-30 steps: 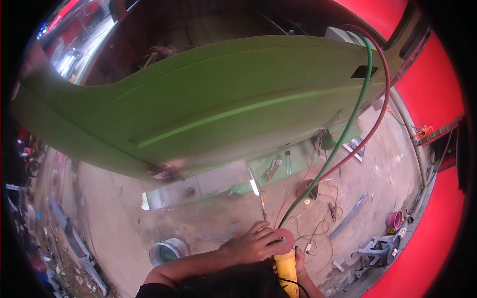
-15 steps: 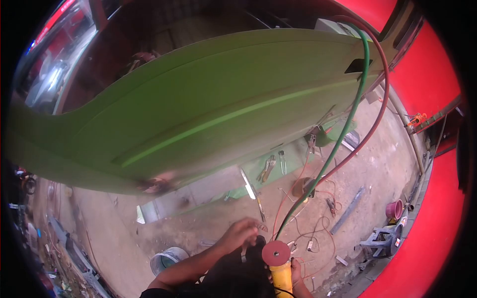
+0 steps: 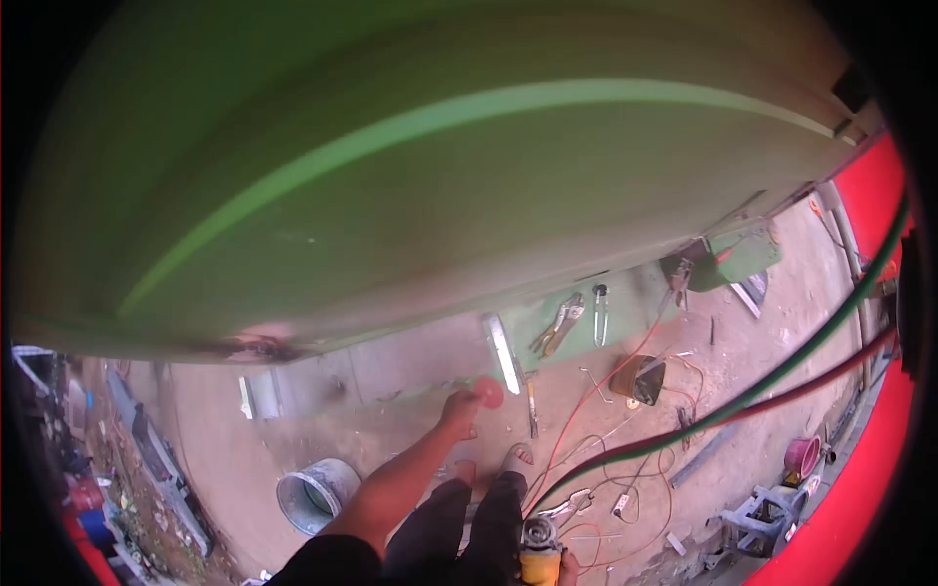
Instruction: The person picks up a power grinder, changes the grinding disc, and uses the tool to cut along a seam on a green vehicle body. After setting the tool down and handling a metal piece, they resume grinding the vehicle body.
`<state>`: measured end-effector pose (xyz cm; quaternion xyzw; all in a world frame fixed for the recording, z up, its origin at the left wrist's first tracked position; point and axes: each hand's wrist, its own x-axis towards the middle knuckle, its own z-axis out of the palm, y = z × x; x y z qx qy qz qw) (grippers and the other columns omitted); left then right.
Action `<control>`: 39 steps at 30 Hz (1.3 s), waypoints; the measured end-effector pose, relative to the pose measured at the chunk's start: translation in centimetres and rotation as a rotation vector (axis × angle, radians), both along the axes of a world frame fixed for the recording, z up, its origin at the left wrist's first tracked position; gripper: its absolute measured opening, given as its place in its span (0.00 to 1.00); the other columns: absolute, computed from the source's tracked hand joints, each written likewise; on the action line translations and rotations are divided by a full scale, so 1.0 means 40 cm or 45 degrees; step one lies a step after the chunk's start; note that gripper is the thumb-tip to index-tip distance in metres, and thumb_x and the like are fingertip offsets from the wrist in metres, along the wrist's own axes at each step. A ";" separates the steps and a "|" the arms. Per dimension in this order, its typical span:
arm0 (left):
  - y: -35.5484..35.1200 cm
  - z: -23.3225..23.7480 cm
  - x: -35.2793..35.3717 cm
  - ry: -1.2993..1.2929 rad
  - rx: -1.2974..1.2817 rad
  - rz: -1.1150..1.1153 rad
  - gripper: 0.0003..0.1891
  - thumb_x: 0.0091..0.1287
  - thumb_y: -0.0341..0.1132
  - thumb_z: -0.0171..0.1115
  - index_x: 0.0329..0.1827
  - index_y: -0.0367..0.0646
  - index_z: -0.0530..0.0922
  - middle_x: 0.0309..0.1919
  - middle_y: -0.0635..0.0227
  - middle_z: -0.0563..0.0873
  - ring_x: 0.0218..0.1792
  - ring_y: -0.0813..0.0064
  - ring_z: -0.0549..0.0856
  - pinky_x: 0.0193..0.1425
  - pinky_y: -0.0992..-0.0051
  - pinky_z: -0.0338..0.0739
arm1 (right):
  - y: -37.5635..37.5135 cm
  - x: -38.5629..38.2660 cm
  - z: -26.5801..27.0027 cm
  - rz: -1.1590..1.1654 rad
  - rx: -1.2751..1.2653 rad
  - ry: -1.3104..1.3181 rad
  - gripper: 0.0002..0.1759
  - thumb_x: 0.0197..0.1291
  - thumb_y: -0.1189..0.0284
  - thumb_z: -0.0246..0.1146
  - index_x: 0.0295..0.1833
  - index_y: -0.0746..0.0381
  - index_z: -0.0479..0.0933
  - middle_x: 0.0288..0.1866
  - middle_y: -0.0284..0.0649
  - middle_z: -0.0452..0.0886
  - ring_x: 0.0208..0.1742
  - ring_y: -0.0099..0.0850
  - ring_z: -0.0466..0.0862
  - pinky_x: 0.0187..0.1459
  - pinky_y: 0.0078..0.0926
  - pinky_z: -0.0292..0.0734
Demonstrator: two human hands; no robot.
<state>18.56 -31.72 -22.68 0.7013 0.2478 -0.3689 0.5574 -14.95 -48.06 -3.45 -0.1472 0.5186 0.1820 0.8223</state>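
Note:
A round reddish disc [image 3: 490, 392] is pinched in the fingers of my left hand [image 3: 459, 410], stretched out in front of the lower edge of the green panel. At the bottom of the view, my right hand [image 3: 569, 567] grips a yellow angle grinder [image 3: 540, 562], partly cut off by the frame edge. The grinder's grey metal head [image 3: 538, 532] points up with no disc showing on it. Most of my right hand is hidden behind the tool's body. The large green vehicle panel [image 3: 469, 205] fills the upper view, with dull bare patches low down.
Locking pliers [image 3: 559, 324] and a metal clamp [image 3: 600, 314] lie on a green sheet below the panel. Cables and hoses [image 3: 625, 444] tangle on the floor near a rusty tin [image 3: 640, 379]. A white bucket [image 3: 318, 495] stands left of my legs; a green hose [image 3: 831, 327] arcs at right.
The disc has gone from the grinder's head into my left hand, which has moved forward. My view has come closer to the panel and tilted down. The grinder sits lower in view.

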 end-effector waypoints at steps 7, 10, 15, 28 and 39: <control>-0.024 -0.412 -0.039 -0.374 0.325 -0.412 0.14 0.60 0.46 0.68 0.44 0.50 0.86 0.33 0.69 0.86 0.30 0.67 0.84 0.28 0.65 0.79 | -0.053 -0.128 -0.016 0.057 -0.144 0.224 0.41 0.64 0.38 0.47 0.58 0.66 0.76 0.44 0.46 0.84 0.35 0.39 0.84 0.34 0.36 0.82; -0.011 -0.097 -0.071 -0.282 0.291 -0.237 0.13 0.58 0.41 0.69 0.42 0.46 0.86 0.35 0.64 0.87 0.38 0.68 0.87 0.40 0.69 0.82 | -0.086 -0.125 -0.036 0.091 -0.170 0.203 0.41 0.63 0.37 0.46 0.58 0.66 0.75 0.44 0.46 0.84 0.34 0.39 0.84 0.33 0.36 0.82; 0.173 0.055 -0.184 -0.492 0.097 0.285 0.13 0.63 0.42 0.69 0.41 0.41 0.85 0.30 0.70 0.85 0.23 0.80 0.80 0.20 0.75 0.71 | -0.141 -0.125 -0.100 0.149 -0.193 0.112 0.43 0.63 0.35 0.45 0.57 0.66 0.75 0.43 0.46 0.84 0.32 0.40 0.84 0.31 0.37 0.82; 0.197 0.192 -0.032 -0.261 -0.212 1.419 0.12 0.64 0.41 0.70 0.33 0.42 0.79 0.17 0.78 0.67 0.15 0.84 0.64 0.16 0.78 0.60 | -0.164 -0.045 -0.014 0.315 -0.262 0.030 0.44 0.60 0.33 0.44 0.58 0.64 0.75 0.41 0.45 0.83 0.27 0.36 0.81 0.25 0.31 0.78; 0.189 0.207 -0.023 -0.248 -0.333 1.495 0.10 0.65 0.35 0.68 0.32 0.45 0.74 0.21 0.75 0.71 0.18 0.83 0.68 0.20 0.78 0.64 | -0.130 -0.046 0.002 0.276 -0.274 0.047 0.44 0.59 0.33 0.45 0.58 0.63 0.75 0.41 0.44 0.83 0.26 0.35 0.80 0.23 0.30 0.77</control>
